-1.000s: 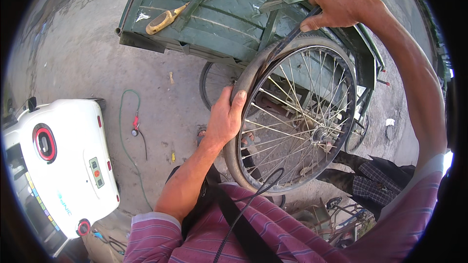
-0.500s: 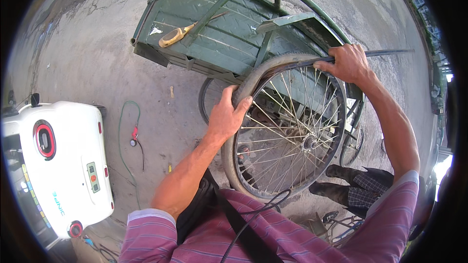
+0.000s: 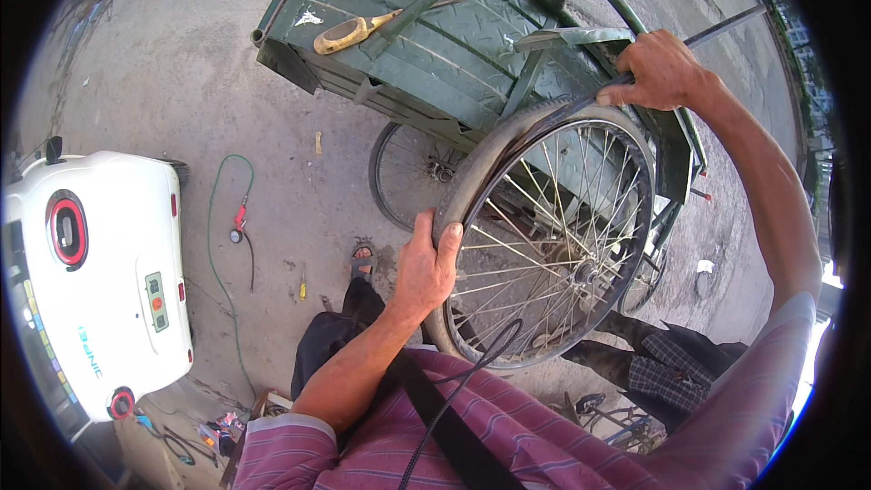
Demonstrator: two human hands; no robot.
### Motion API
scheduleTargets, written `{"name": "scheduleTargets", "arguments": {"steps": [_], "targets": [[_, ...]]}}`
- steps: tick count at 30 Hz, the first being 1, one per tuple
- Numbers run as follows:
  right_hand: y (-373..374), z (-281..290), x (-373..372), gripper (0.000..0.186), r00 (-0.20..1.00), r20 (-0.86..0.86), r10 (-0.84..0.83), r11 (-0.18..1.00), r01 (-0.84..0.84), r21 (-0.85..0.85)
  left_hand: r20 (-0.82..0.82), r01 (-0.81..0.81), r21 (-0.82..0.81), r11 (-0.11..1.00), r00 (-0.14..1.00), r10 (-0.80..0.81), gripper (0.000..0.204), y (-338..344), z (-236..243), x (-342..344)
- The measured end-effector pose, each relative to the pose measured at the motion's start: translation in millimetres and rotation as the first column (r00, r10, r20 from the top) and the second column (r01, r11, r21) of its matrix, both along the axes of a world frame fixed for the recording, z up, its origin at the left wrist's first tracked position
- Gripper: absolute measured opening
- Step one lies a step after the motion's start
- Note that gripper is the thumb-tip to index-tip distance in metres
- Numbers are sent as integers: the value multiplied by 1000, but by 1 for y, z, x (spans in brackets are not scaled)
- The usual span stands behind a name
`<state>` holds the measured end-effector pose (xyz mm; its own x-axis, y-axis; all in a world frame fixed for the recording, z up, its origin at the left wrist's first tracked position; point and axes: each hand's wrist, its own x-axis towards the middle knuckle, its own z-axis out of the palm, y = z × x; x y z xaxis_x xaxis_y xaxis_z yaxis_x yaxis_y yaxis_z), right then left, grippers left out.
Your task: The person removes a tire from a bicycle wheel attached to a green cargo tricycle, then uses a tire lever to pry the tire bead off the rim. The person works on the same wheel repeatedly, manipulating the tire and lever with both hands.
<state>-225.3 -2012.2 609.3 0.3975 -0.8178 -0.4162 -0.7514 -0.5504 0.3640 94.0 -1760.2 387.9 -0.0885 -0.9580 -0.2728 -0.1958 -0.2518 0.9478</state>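
Note:
A spoked wheel (image 3: pixel 585 272) with a worn tyre (image 3: pixel 494 152) stands in front of me. Along its upper left the tyre bulges away from the rim, and a dark gap shows between them. My left hand (image 3: pixel 426 268) is closed around the tyre's left side, thumb against the inner edge. My right hand (image 3: pixel 660 74) is wrapped round a long dark metal bar (image 3: pixel 726 25) at the wheel's top right. The bar's lower end runs down to the edge between tyre and rim; its tip is hard to make out there.
Behind the wheel is a green metal cart (image 3: pixel 417 59) carrying a wooden-handled tool (image 3: pixel 349 34). A white car (image 3: pixel 118 263) stands at left, near a green air hose with a gauge (image 3: pixel 237 236). A yellow screwdriver (image 3: pixel 303 289) lies on the ground. Another person's legs (image 3: pixel 653 354) are at right.
The bar has tilted more steeply, its far end rising with my right hand. My left hand remains on the tyre. The view has shifted, and a sandalled foot now shows.

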Motion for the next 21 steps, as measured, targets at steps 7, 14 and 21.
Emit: {"name": "scheduleTargets", "arguments": {"steps": [7,14,21], "targets": [[26,-11,-1,83,990,23,-138,990,138,19,-57,-12,74,997,998,16,64,12,-6,4],[93,-25,-57,76,836,210,-507,850,526,-40,27,79,-48,996,997,-78,58,-58,19,-12],[104,-32,-106,81,790,258,-556,799,594,-95,341,211,-156,965,928,-148,62,-114,17,-41]]}}
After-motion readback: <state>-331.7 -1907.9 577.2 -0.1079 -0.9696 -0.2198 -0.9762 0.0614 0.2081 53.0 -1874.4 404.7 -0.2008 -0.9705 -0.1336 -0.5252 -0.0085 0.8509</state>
